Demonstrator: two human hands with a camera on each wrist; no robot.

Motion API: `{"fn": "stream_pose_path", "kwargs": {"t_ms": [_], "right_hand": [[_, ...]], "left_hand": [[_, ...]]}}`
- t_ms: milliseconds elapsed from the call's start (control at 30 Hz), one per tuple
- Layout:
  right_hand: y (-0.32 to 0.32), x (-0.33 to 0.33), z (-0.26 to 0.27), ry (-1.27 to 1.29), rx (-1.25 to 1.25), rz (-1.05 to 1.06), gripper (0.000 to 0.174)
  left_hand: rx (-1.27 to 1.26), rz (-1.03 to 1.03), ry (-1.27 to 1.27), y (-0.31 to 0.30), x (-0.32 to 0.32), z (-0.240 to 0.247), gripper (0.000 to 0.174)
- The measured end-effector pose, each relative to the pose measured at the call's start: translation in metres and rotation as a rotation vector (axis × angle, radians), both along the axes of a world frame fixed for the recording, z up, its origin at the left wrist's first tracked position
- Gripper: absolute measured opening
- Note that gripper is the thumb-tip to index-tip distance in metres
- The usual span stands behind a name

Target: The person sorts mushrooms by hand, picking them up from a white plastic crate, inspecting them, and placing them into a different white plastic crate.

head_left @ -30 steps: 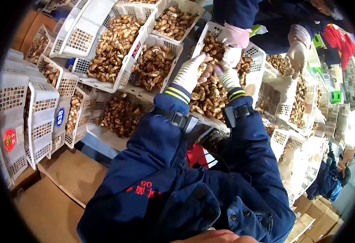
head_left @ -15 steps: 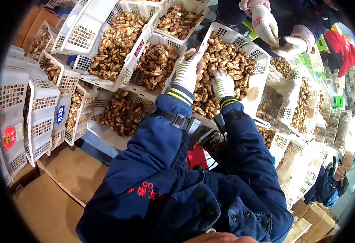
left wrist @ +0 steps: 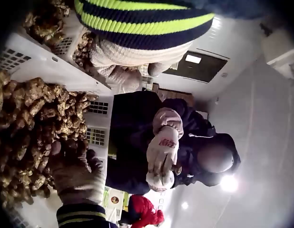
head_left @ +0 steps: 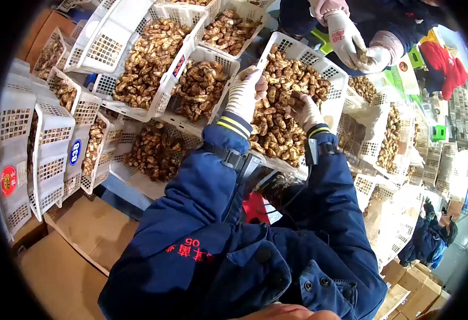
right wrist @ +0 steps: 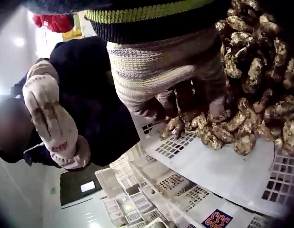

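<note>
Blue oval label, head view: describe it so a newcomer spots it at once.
Start at the white crates standing along the left edge, above the brown cardboard. On one crate's side, to the right of the round red sticker, is the blue label. Unlike that sticker, it is oval and reads 838.

Red "菌业" characters and "05" [head_left: 191,242] mark a navy jacket [head_left: 191,266], while "838" [head_left: 74,152] on a blue oval and apparently "333" [right wrist: 217,219] on a blue label identify white crates beyond the jacket; a glove's red print [head_left: 338,35] is too blurred to read.
</note>
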State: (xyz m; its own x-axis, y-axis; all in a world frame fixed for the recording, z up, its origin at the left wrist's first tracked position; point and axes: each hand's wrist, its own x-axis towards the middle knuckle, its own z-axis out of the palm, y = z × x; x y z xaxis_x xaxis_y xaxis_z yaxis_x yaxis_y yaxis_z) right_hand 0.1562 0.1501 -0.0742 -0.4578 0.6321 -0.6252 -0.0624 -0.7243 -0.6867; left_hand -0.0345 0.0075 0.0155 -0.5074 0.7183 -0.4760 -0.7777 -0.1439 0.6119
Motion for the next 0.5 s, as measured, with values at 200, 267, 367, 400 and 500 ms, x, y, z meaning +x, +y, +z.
{"fn": "stream_pose_path", "kwargs": {"t_ms": [200,267,367,400,500], "right_hand": [[-0.053,-0.036,-0.023,-0.761,1.343,0.783,0.026],[-0.066,-0.052,-0.023,-0.990,1.139,0.890,0.031],[-0.059,-0.057,-0.011,-1.114,1.133,1.105,0.030],[-0.055,-0.056,-0.023,-1.123,1.101,1.026,0.029],[-0.047,-0.028,-0.002,-0.930,1.307,0.938,0.028]], "left_hand": [[-0.013,-0.013,-0.019,0.001,-0.003,-0.007,0.017],[0.076,-0.007,-0.043,0.003,-0.003,-0.021,0.016],[0.174,-0.014,-0.097,0.003,-0.002,-0.016,0.019],[0.116,-0.009,-0.029,0.004,0.000,-0.018,0.017],[0.002,-0.137,-0.050,0.000,-0.001,-0.006,0.016]]}}
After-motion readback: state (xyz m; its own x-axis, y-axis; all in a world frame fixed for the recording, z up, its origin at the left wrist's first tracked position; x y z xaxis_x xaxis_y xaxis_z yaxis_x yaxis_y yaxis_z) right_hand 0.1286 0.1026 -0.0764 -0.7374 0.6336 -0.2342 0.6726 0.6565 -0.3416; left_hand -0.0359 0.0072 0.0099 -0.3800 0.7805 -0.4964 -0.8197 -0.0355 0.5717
